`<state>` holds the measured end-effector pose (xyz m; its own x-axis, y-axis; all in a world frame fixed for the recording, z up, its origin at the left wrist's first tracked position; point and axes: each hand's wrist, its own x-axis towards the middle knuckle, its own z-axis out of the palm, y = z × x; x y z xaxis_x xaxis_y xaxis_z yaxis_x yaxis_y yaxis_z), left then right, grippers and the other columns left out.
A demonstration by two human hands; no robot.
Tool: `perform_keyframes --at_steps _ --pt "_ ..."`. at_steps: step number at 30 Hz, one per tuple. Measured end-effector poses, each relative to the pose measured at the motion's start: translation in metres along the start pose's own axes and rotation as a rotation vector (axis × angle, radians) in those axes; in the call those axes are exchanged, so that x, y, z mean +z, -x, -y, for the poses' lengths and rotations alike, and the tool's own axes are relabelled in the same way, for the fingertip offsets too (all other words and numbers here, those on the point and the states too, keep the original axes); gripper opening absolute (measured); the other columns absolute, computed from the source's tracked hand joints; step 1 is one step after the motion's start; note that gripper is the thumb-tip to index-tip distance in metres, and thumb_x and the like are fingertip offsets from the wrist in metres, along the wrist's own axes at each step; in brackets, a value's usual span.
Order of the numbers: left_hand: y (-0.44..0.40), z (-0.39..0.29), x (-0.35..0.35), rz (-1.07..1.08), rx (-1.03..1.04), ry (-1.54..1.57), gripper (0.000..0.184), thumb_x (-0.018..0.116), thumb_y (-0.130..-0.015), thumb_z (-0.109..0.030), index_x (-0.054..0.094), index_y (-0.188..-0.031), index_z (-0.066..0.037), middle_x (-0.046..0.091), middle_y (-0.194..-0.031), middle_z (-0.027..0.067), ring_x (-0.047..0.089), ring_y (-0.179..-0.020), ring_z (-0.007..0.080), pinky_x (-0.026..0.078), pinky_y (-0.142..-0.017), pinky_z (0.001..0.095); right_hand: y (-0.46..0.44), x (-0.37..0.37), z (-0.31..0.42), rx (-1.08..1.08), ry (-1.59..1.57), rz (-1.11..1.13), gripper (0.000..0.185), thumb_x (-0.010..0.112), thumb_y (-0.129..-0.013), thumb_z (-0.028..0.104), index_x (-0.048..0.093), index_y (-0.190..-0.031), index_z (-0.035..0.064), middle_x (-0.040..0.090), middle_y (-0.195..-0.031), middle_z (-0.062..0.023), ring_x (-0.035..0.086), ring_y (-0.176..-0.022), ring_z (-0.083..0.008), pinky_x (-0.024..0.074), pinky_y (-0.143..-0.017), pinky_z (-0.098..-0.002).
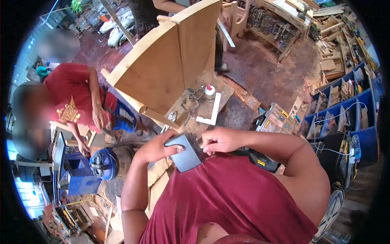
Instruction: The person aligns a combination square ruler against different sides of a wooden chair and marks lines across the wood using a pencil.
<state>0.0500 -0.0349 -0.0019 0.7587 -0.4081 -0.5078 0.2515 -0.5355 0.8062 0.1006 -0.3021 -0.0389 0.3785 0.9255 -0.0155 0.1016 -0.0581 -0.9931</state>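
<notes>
A flat, dark grey rectangular box (pixel 185 156) is close against the front of my red shirt. My left hand (pixel 156 147) is closed around its left side, the thumb lying over its face. At its right edge, the fingers of my right hand (pixel 219 140) are pinched together; whatever is between them is too small to make out. Beyond my hands, a white L-shaped square (pixel 214 112) and a white bottle with a red cap (pixel 209 92) rest on a worn work surface (pixel 224 90). Metal clamps (pixel 190 101) lie beside the bottle.
A large curved wooden panel piece (pixel 154 61) stands ahead. To the left, a person in a red shirt (pixel 75 89) bends near a blue machine (pixel 103 162); another person's arm (pixel 226 18) shows behind the panel. Blue bins (pixel 361 134) and an organizer case (pixel 278 120) are on the right.
</notes>
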Motion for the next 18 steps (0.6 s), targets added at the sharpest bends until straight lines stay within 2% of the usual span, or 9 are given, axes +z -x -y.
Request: perform_keyframes --at_steps 2,4,7,9,11,13,15,17,18 --pt "-0.004 -0.007 0.003 0.021 -0.021 0.0 0.057 0.071 -0.076 -0.036 0.051 -0.116 -0.001 0.061 -0.085 0.0142 0.061 -0.072 0.0198 0.049 -0.058 0.0307 -0.004 -0.008 0.024 -0.072 0.002 -0.138 0.012 0.057 -0.09 0.009 0.058 -0.08 0.0025 0.062 -0.074 -0.0052 0.061 -0.07 -0.0113 0.0488 -0.063 -0.0277" --pt "-0.008 -0.022 0.002 -0.011 0.185 -0.218 0.058 0.071 -0.076 -0.037 0.051 -0.116 0.001 0.061 -0.084 0.0142 0.061 -0.07 0.0193 0.05 -0.059 0.0308 -0.026 -0.027 0.008 -0.154 -0.039 -0.299 0.011 0.058 -0.09 0.011 0.054 -0.084 0.002 0.061 -0.073 -0.0039 0.058 -0.067 -0.0101 0.0471 -0.062 -0.0274" --pt "-0.01 -0.014 0.0 -0.025 0.113 -0.164 0.06 0.071 -0.076 -0.036 0.05 -0.117 0.002 0.062 -0.084 0.0142 0.062 -0.067 0.0182 0.051 -0.059 0.0303 -0.021 -0.017 -0.053 0.04 0.073 -0.194 0.01 0.055 -0.092 0.01 0.053 -0.085 0.0017 0.061 -0.074 -0.003 0.057 -0.068 -0.0091 0.0464 -0.061 -0.0262" --pt "-0.009 -0.014 0.003 0.014 -0.002 -0.075 0.064 0.072 -0.075 -0.039 0.049 -0.117 0.002 0.062 -0.08 0.016 0.062 -0.07 0.0216 0.051 -0.063 0.0333 0.007 -0.007 -0.039 0.123 -0.166 0.046 0.01 0.054 -0.092 0.01 0.053 -0.086 0.0015 0.061 -0.074 -0.0034 0.058 -0.069 -0.0095 0.0467 -0.061 -0.0272" --pt "-0.015 -0.018 0.009 0.03 -0.047 0.007 0.065 0.072 -0.074 -0.042 0.049 -0.117 0.002 0.062 -0.084 0.0175 0.061 -0.076 0.0238 0.05 -0.069 0.035 0.016 -0.016 0.005 -0.092 -0.117 0.006 0.012 0.055 -0.093 0.01 0.053 -0.085 0.0008 0.063 -0.075 -0.0054 0.06 -0.072 -0.0122 0.0489 -0.068 -0.0294" --pt "-0.03 -0.024 0.01 0.04 0.123 -0.172 0.065 0.072 -0.073 -0.042 0.049 -0.117 0.001 0.061 -0.089 0.0182 0.06 -0.081 0.0242 0.049 -0.072 0.0352 0.006 -0.037 0.028 -0.104 0.02 -0.207 0.013 0.057 -0.091 0.012 0.054 -0.084 0.0006 0.062 -0.076 -0.0056 0.059 -0.07 -0.013 0.0482 -0.066 -0.0299" --pt "-0.033 -0.034 0.009 -0.011 0.158 -0.232 0.064 0.073 -0.072 -0.042 0.051 -0.115 0.001 0.06 -0.091 0.0181 0.059 -0.08 0.0237 0.048 -0.072 0.0355 -0.01 -0.059 -0.02 -0.023 0.12 -0.322 0.013 0.058 -0.091 0.012 0.054 -0.084 0.0013 0.062 -0.078 -0.0056 0.058 -0.069 -0.0125 0.0479 -0.066 -0.0295" --pt "-0.034 -0.034 0.011 0.028 0.084 -0.147 0.064 0.073 -0.073 -0.042 0.051 -0.116 0.0 0.06 -0.089 0.0154 0.059 -0.073 0.0203 0.049 -0.066 0.0336 0.007 -0.044 -0.028 0.126 0.247 -0.246 0.014 0.057 -0.092 0.013 0.054 -0.083 0.0033 0.061 -0.08 -0.0043 0.057 -0.069 -0.0112 0.0475 -0.066 -0.0291" --pt "-0.036 -0.032 0.013 0.017 0.036 -0.118 0.062 0.073 -0.073 -0.04 0.051 -0.115 0.0 0.06 -0.088 0.0139 0.058 -0.069 0.0183 0.048 -0.063 0.0323 0.022 -0.033 -0.037 0.075 0.105 -0.133 0.013 0.056 -0.093 0.014 0.053 -0.084 0.004 0.061 -0.079 -0.0038 0.057 -0.07 -0.0108 0.0474 -0.065 -0.029"
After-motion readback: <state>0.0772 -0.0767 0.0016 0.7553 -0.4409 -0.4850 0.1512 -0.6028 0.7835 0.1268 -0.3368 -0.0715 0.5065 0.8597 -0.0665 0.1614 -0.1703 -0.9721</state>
